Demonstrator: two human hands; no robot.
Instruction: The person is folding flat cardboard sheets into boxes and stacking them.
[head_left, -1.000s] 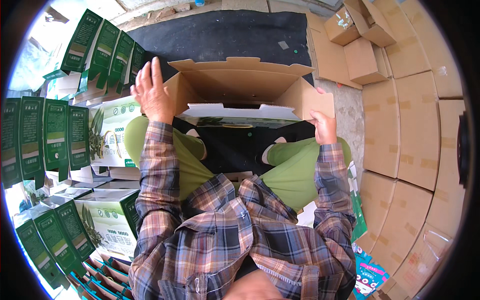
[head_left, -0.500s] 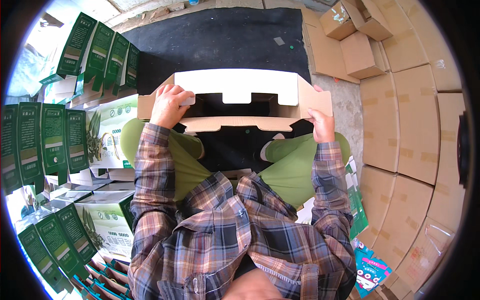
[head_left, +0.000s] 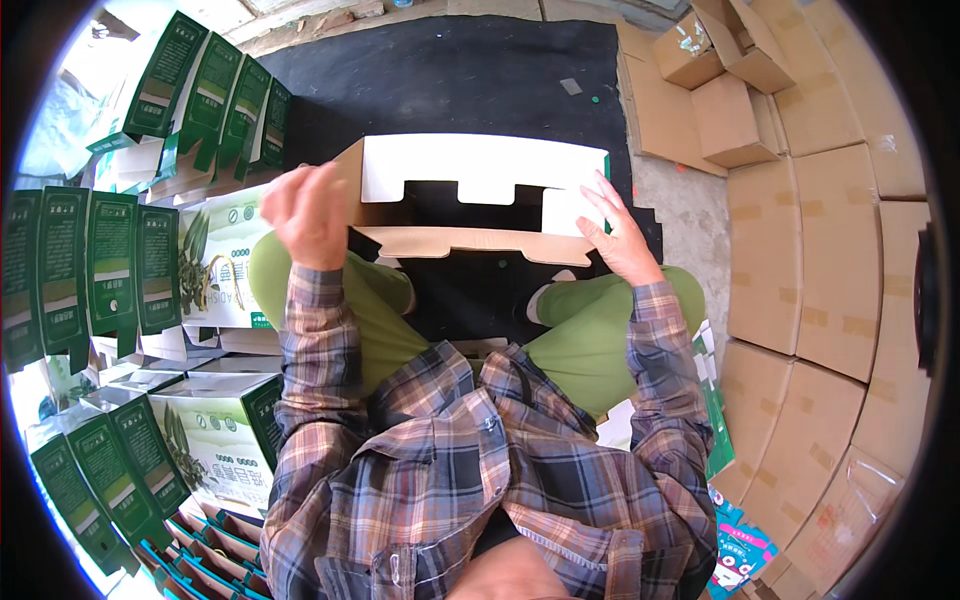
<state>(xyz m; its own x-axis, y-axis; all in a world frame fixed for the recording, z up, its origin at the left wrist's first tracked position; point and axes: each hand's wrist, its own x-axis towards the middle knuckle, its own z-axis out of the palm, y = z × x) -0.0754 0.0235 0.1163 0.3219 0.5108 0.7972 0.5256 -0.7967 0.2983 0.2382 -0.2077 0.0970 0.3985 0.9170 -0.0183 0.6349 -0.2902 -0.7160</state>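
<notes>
Printed characters stand on green carton panels (head_left: 112, 265), white carton fronts (head_left: 222, 440) and a blue-and-pink package (head_left: 738, 550).

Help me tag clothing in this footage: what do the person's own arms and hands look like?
The left sleeve and right sleeve are long and match: plaid in dark blue-grey and tan with pale lines, reaching the wrists. The left hand and right hand wear no gloves; the left is motion-blurred.

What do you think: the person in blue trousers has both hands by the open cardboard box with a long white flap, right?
Not blue: the head view shows plain green trousers. The left hand and right hand are by the open cardboard box with a long white flap.
</notes>
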